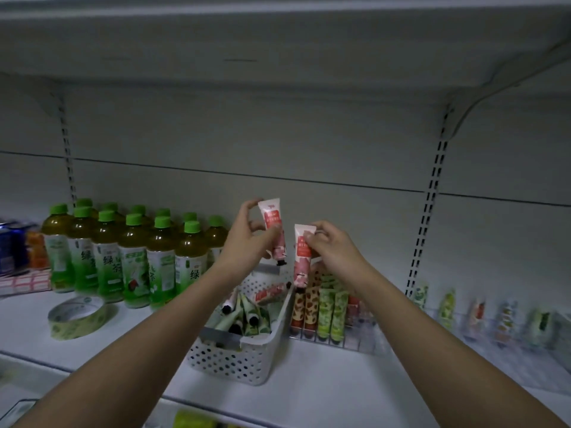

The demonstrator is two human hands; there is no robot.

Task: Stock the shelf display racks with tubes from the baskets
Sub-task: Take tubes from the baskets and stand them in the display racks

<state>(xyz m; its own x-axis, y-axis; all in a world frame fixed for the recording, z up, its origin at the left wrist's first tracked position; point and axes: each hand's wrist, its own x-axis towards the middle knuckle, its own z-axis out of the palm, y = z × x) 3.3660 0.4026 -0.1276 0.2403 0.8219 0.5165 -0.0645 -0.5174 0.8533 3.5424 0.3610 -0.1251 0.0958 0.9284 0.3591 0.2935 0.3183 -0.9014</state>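
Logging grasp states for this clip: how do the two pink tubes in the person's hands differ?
The left-hand tube is held higher and tilted, its black cap at the bottom showing; the right-hand tube hangs lower and nearly upright, its cap hidden. The left hand grips mid-body; the right hand pinches near the top. Both share the pink floral design.

White shelf (324,375), lit dimly. At far left, cans (12,245) behind pink packets (24,284); next, green-capped tea bottles (129,257) in rows. In front, a tape roll (77,316) lying flat. Mid-shelf, a white perforated basket (244,359); touching its right side, a clear display rack (358,341), stretching right.
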